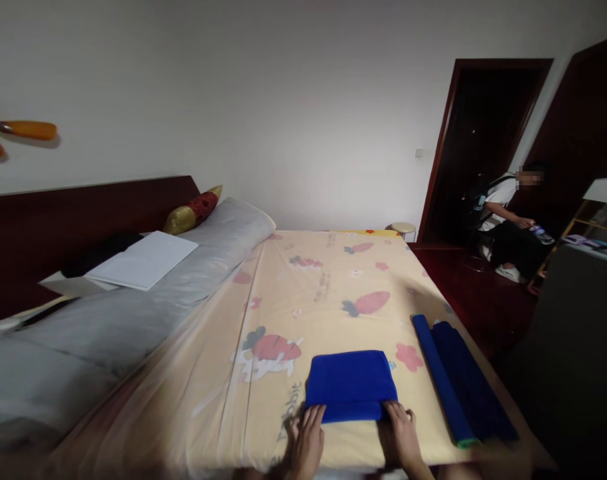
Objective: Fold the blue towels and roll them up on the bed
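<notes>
A bright blue cloth (350,377), folded into a rectangle, lies flat on the bed near its front edge. A crease marks off a narrow folded strip along its near side. My left hand (310,433) has its fingers curled onto the near left corner of the cloth. At the near right corner, the fingers of my right hand (402,427) are closed on the cloth edge; the thumbs are partly hidden. To the right lie a narrow blue roll (440,380) and a wider dark blue folded cloth (473,383), side by side.
The bed is covered by a cream sheet (328,320) with carrot and rabbit prints. Grey bedding (208,267), an open white book (146,260) and a red-and-gold pillow (196,210) lie at left. A person (503,213) sits by the door holding a bottle (540,233).
</notes>
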